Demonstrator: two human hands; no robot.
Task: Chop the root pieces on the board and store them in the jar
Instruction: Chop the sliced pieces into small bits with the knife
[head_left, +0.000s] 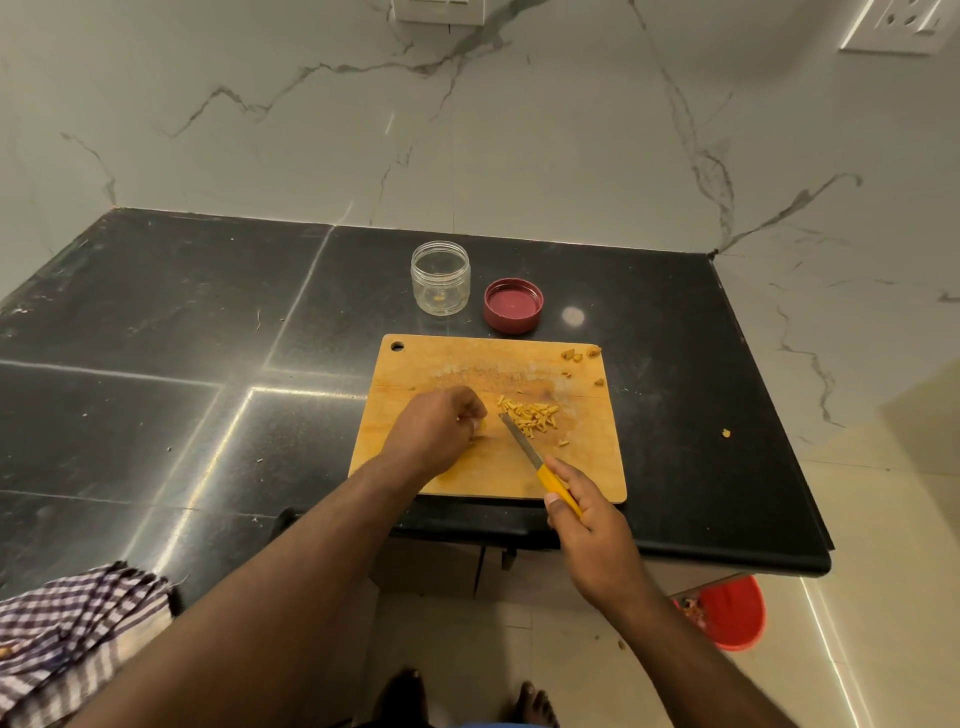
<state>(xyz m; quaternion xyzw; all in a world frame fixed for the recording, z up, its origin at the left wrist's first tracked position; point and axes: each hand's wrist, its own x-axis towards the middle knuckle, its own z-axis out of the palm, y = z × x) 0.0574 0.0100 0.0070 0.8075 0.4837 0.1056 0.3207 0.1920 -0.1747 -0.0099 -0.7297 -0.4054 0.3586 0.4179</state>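
The right hand grips a yellow-handled knife, blade tip beside the chopped root pieces heaped mid-board. The left hand rests on the board, fingers curled, seemingly pinching a small piece. The open jar and red lid stand on the counter behind the board. No writing is legible.

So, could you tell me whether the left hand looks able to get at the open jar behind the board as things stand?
Probably yes: the left hand rests on the board, and nothing stands between it and the open jar; the red lid sits off to the jar's right.
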